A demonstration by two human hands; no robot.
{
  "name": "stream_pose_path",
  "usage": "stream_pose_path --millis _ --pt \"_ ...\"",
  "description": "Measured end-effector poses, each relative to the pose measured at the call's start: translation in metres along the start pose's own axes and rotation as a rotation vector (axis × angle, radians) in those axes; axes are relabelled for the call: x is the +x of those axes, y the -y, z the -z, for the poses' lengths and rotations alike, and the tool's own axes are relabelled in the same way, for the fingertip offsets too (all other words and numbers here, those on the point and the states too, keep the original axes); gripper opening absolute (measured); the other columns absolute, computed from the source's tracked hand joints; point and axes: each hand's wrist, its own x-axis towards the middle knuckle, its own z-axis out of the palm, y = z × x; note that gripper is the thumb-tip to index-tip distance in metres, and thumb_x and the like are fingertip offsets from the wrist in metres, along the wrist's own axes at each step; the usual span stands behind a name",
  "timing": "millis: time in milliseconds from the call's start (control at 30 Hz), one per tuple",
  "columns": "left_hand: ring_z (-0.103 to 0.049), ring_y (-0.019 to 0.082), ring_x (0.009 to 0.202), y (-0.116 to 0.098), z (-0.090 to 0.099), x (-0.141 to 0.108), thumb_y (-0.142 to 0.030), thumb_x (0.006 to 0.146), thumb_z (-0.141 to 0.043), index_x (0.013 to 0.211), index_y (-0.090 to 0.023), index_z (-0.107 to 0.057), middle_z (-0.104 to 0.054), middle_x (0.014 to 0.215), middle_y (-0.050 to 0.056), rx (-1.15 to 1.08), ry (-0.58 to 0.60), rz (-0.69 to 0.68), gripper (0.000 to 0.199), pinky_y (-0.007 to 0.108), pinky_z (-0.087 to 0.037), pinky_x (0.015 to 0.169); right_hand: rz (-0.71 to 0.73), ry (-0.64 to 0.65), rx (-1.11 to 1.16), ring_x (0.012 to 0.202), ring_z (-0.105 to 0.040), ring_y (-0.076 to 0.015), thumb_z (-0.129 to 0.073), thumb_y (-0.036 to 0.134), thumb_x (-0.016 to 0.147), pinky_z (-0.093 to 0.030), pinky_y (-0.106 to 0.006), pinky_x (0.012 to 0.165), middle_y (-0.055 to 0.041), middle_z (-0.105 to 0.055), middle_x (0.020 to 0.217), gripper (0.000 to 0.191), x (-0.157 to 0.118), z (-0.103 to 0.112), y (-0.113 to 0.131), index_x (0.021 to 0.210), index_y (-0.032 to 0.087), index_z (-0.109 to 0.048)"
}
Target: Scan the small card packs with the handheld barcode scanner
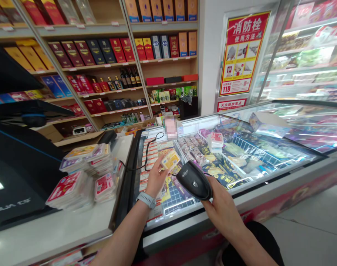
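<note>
My left hand point(156, 176), with a grey watch band on its wrist, is closed on a small yellow-and-white card point(170, 159) and holds it above the freezer glass. In my right hand point(222, 205) is a black barcode scanner point(194, 180), its head pointing left toward the card. The two are close together but look slightly apart. A black cord point(147, 151) loops over the freezer's left end. On the white counter at left stand several stacks of similar cards, among them a red-topped stack point(70, 188) and a smaller one point(105, 186).
A glass-topped chest freezer point(270, 162) with packaged food inside stretches to the right. On its glass sit a pile of cards point(215, 141) and an open carton point(268, 123). A dark checkout machine point(15, 166) stands at left. Shelves of boxed bottles point(96, 51) line the back wall.
</note>
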Motion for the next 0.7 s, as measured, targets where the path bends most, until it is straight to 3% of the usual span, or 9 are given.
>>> stream_pose_path --millis 133,233,367,533,700 --pt "-0.065 0.023 0.102 -0.006 -0.014 0.010 -0.014 0.077 -0.057 0.139 -0.018 -0.043 -0.059 0.129 0.015 0.164 0.105 0.010 0.064 0.037 -0.057 0.080 0.003 -0.028 0.012 0.097 -0.060 -0.0235 -0.048 0.016 0.083 -0.051 -0.037 0.082 -0.0078 -0.062 0.106 0.035 -0.003 0.003 0.000 0.117 0.022 -0.048" --pt "-0.065 0.022 0.102 -0.009 -0.026 0.025 -0.013 0.078 -0.055 0.137 -0.019 -0.047 -0.061 0.126 0.012 0.311 0.160 -0.083 0.060 0.038 -0.055 0.086 -0.002 -0.030 0.023 0.094 -0.061 -0.0226 -0.047 0.015 0.083 -0.051 -0.036 0.080 -0.0077 -0.062 0.103 0.033 -0.005 0.006 -0.001 0.115 0.021 -0.048" --pt "-0.065 0.020 0.102 -0.010 -0.048 0.048 -0.010 0.078 -0.055 0.134 -0.020 -0.049 -0.065 0.121 0.009 0.550 0.111 -0.244 0.058 0.037 -0.051 0.092 0.022 -0.039 0.030 0.096 -0.060 -0.0217 -0.047 0.015 0.084 -0.052 -0.035 0.080 -0.0075 -0.061 0.104 0.035 -0.009 0.010 -0.001 0.118 0.021 -0.047" --pt "-0.067 0.020 0.097 -0.020 -0.079 0.067 -0.015 0.083 -0.055 0.118 -0.017 -0.061 -0.071 0.107 0.008 0.815 0.078 -0.387 0.035 0.035 -0.050 0.092 0.075 -0.074 0.032 0.103 -0.060 -0.0214 -0.044 0.016 0.086 -0.051 -0.034 0.085 -0.0090 -0.061 0.111 0.040 -0.012 0.016 -0.001 0.125 0.021 -0.044" --pt "-0.065 0.017 0.102 -0.024 -0.112 0.088 -0.017 0.089 -0.051 0.121 -0.021 -0.060 -0.068 0.116 0.005 0.909 0.108 -0.623 0.034 0.031 -0.049 0.093 0.078 -0.082 0.072 0.103 -0.060 -0.0203 -0.041 0.017 0.088 -0.051 -0.033 0.087 -0.0098 -0.060 0.113 0.038 -0.015 0.019 -0.002 0.126 0.019 -0.045"
